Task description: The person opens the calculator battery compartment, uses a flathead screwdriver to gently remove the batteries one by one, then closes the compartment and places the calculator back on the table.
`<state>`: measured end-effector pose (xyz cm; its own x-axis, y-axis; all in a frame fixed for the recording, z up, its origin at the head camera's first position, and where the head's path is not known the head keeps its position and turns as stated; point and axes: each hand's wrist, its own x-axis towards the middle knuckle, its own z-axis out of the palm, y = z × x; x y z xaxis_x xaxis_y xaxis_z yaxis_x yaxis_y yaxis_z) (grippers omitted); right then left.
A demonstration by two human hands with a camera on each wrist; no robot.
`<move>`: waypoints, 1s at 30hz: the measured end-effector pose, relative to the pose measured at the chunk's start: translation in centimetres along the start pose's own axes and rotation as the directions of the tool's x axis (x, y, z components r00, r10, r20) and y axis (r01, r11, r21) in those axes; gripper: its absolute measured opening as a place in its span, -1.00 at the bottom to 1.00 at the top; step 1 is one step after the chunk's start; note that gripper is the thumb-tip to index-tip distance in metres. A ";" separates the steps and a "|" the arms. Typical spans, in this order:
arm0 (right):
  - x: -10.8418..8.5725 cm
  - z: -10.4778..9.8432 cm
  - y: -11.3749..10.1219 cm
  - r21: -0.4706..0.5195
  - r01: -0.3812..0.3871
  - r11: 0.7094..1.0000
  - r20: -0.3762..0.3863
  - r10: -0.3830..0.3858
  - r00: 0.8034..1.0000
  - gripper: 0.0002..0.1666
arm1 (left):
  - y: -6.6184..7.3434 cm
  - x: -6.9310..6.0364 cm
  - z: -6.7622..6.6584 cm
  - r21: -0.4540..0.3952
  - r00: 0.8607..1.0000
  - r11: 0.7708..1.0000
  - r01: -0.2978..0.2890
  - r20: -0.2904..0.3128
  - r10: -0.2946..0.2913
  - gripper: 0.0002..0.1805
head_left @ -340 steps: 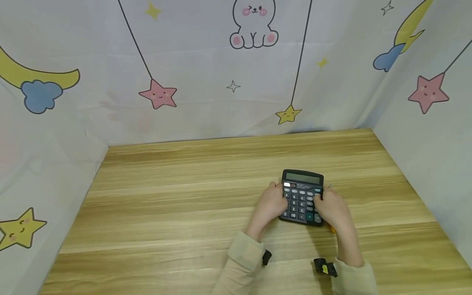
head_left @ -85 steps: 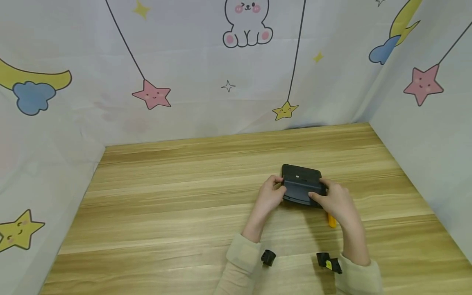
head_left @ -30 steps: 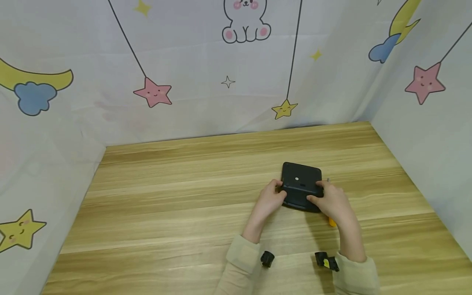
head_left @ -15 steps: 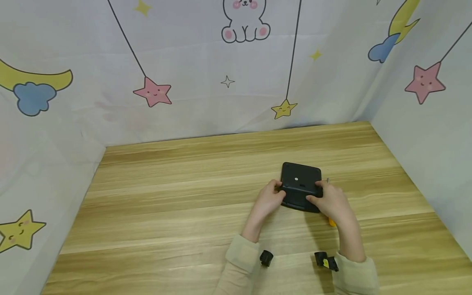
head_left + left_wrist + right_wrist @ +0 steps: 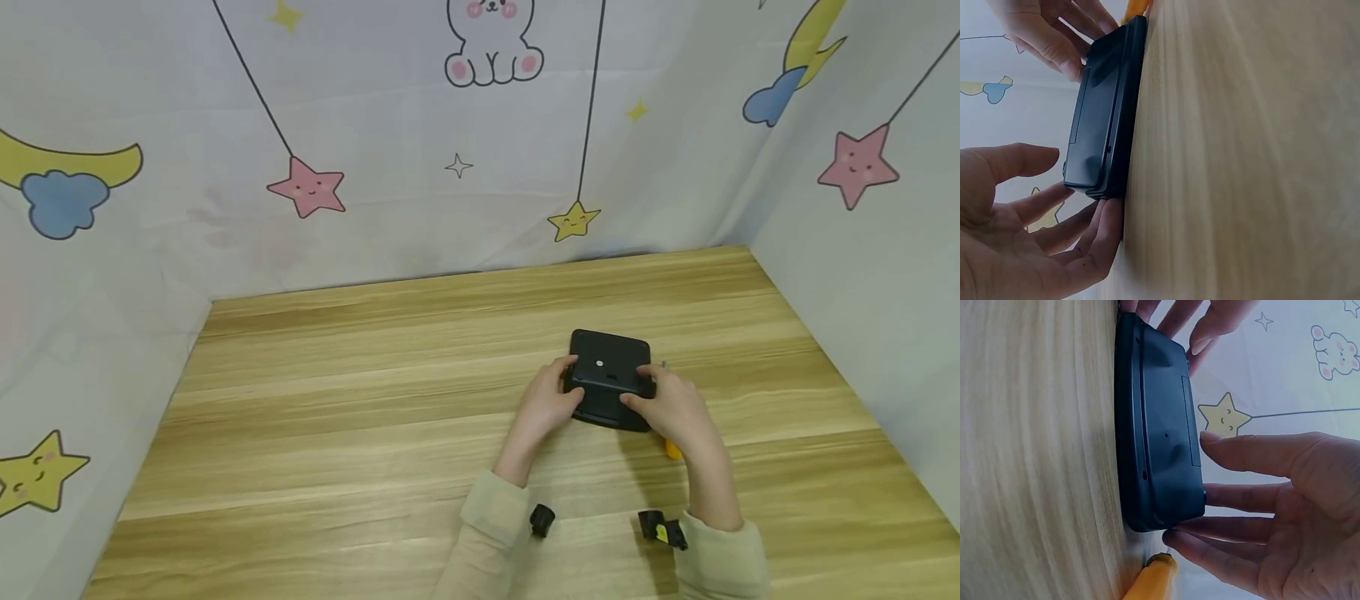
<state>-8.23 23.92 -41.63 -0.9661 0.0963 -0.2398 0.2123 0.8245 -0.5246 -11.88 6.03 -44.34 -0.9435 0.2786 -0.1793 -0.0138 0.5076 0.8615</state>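
Note:
A black calculator (image 5: 611, 358) lies face down at the right of the table, its back facing up. My left hand (image 5: 547, 404) is at its left side, the fingers curled against the edge; in the left wrist view the thumb (image 5: 1038, 161) stands a little off the casing. On the opposite side, my right hand (image 5: 675, 408) holds the right edge between thumb and fingers. The right wrist view shows a rectangular cover (image 5: 1191, 422) on the back. Beside my right hand lies an orange-handled tool (image 5: 672, 450) with a thin metal shaft, mostly hidden by the hand.
The wood-grain table (image 5: 360, 400) is bordered by white printed cloth (image 5: 405, 225) at the back and both sides. Small black devices (image 5: 542, 521) sit at both wrists, by the cuffs.
The calculator was keys-up about eleven seconds ago and has since been turned over. In the last half second, my left index finger has shifted up onto its back; the right hand barely moved.

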 end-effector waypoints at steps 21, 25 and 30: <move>1.3 1.7 -0.3 0.017 0.223 0.975 -0.188 -0.216 0.958 -0.63 | -0.2 0.7 0.1 -0.003 0.999 1.000 -0.009 -0.032 0.009 -0.50; 1.3 1.9 -0.4 0.023 0.223 0.975 -0.203 -0.213 0.956 -0.66 | -0.2 0.8 0.2 -0.003 0.999 1.000 0.002 -0.033 -0.002 -0.49; 1.3 2.1 -0.4 0.019 0.227 0.974 -0.203 -0.218 0.954 -0.69 | -0.4 0.8 0.4 0.011 0.999 1.000 -0.003 -0.048 0.004 -0.48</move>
<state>-9.27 22.54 -43.42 -0.9983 0.0251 0.0518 -0.0097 0.8139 -0.5809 -12.52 6.37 -44.99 -0.9585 0.2409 -0.1527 -0.0069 0.5157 0.8567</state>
